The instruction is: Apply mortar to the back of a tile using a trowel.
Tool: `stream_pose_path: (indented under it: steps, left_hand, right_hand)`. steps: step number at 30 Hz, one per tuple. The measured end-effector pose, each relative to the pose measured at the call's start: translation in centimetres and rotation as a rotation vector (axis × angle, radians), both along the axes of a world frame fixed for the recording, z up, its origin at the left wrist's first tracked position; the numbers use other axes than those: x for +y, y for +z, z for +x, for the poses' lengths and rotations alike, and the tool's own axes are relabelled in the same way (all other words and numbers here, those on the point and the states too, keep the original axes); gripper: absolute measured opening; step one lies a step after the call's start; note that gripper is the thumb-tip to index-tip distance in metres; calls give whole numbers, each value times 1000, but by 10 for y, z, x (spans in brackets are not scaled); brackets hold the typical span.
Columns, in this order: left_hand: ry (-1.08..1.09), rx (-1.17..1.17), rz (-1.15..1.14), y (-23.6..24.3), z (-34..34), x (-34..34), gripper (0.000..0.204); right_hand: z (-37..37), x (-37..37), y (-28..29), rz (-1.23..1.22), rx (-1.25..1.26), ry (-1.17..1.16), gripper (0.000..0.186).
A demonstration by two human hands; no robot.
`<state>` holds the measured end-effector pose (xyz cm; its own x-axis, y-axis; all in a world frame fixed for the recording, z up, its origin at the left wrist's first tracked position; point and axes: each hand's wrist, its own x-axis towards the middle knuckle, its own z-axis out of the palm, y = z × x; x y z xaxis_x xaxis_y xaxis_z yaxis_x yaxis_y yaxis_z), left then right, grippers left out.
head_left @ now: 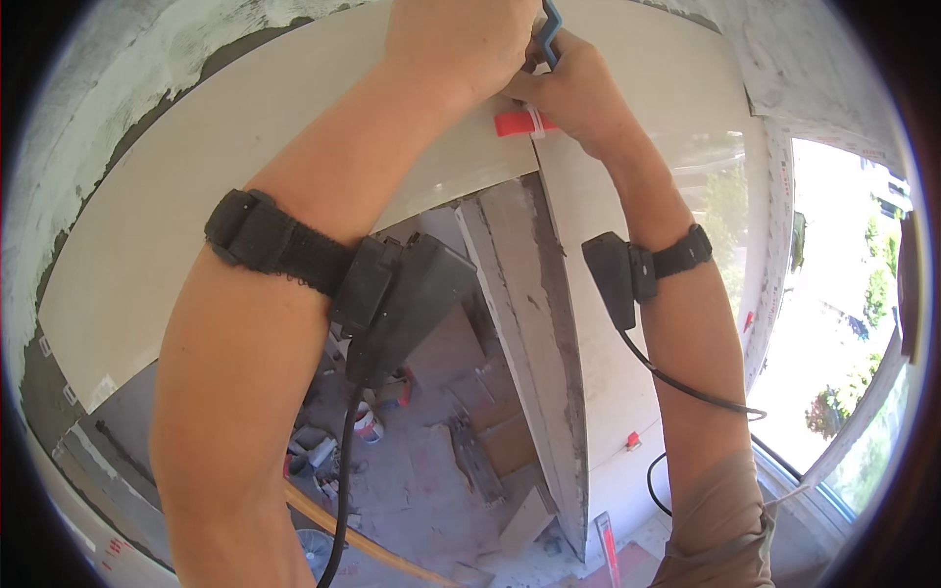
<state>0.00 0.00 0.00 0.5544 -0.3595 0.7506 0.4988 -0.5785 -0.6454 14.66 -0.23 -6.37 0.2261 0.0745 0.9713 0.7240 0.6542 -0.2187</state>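
Note:
Both my arms reach up to a large cream wall tile (284, 122). At the top edge, my left hand (461, 44) is closed in a fist against a bent blue tool (550, 37), most of which is hidden. My right hand (580, 93) closes around the lower part of that tool from the right, fingers curled in. Just under the hands, a red tile-levelling wedge (512, 123) sits in a white clip across the joint between two tiles. A black strapped device with a cable is on each forearm.
Below the tile, a doorway opening has a rough edge strip (520, 323). Through it lie buckets (369, 423), boards (505, 431) and debris on the floor. A wooden handle (368, 549) slants low down. Another red wedge (632, 441) is on the right tile, beside a bright window (833, 294).

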Motion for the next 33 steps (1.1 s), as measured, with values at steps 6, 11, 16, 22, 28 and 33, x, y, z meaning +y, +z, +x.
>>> stream_pose_path:
  steps: [6, 11, 16, 22, 28, 33]
  left_hand:
    - [-68, 67, 54, 1, 0, -5, 14]
    - [-24, -8, 0, 0, 0, 5, 14]
    - [-61, -34, 66, 2, 10, 9, 14]
    - [-27, -16, 20, 0, 3, 3, 13]
    - [-39, 45, -67, 3, 2, 3, 11]
    - [-93, 40, -4, 0, -2, 1, 11]
  right_hand:
    - [5, -5, 8, -79, -21, 45, 30]
    - [-28, -1, 15, -231, 280, -326, 30]
    - [-15, 13, 10, 73, 136, -341, 30]
    - [-18, 27, 14, 53, 142, -390, 32]
    - [7, -4, 1, -91, -91, 158, 26]
    - [2, -7, 6, -133, -83, -70, 25]
